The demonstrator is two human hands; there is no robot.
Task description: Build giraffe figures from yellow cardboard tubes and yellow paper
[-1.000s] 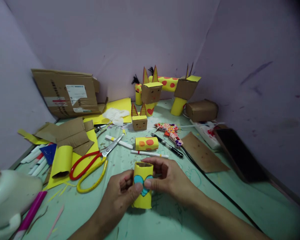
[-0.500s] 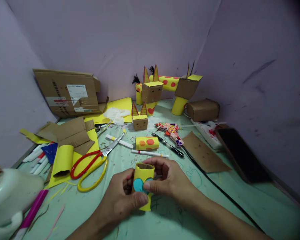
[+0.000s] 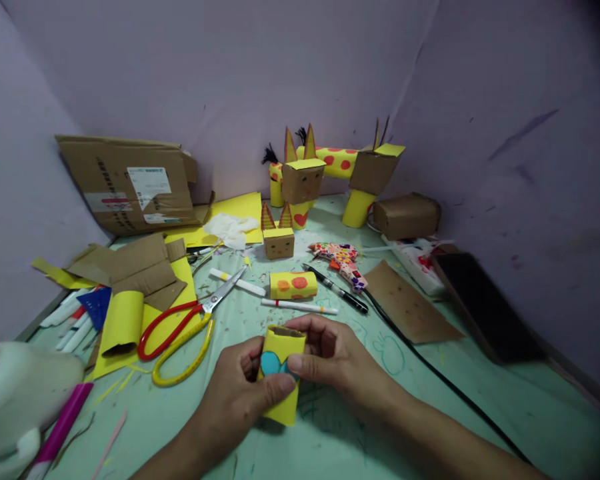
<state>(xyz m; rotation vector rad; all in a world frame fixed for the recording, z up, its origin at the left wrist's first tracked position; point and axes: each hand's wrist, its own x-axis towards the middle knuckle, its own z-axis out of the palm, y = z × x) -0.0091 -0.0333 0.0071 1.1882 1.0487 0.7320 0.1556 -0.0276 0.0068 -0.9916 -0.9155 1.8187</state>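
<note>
Cupping yellow tube [image 3: 285,341], both hands [image 3: 233,393], thumbs [image 3: 279,388] foremost

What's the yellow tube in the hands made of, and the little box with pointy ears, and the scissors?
Yellow tube: matte paper or thin card, perhaps over cardboard, since brown shows inside its top.
Little box: probably cardboard, dull brown with flat, straight-edged sides.
Scissors: metal blades, silvery and shiny; smooth red and yellow handles, perhaps plastic.

beyond the right hand [image 3: 337,360], a lilac back wall [image 3: 230,67] meets a smudged side wall [image 3: 505,80]; beneath the hand, a mint-green tabletop [image 3: 330,450].
</note>
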